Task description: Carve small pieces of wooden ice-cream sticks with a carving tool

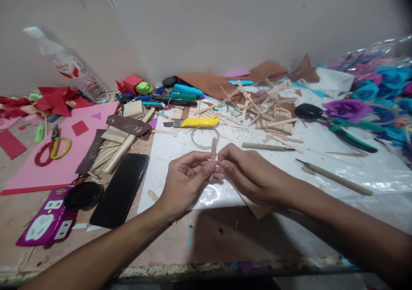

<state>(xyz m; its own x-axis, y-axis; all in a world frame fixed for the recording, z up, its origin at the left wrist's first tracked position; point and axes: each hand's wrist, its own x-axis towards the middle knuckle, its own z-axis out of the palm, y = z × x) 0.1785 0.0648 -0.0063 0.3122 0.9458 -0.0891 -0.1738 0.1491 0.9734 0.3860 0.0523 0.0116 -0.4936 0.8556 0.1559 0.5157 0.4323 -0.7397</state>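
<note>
Fingers of my left hand (191,178) close around a short flat wooden craft stick (214,147), which points upward from the grip. My right hand (244,170) meets it from the right, thumb and forefinger pinched on a small wooden piece against the stick's lower part. Most of that piece is hidden by the fingertips. Just behind the hands lie a ring-shaped roll of clear tape (192,140) and a yellow utility knife (199,122) with its blade out. Under my right hand, a flat brown piece (259,208) rests at the sheet's front edge.
Wooden stick scraps (267,105) pile up behind. Carving tools (337,179) and green-handled pliers (350,137) lie right, near paper flowers (367,88). A black phone (120,191), purple power strip (48,219), scissors (53,148) and a tilted plastic bottle (77,71) occupy the left.
</note>
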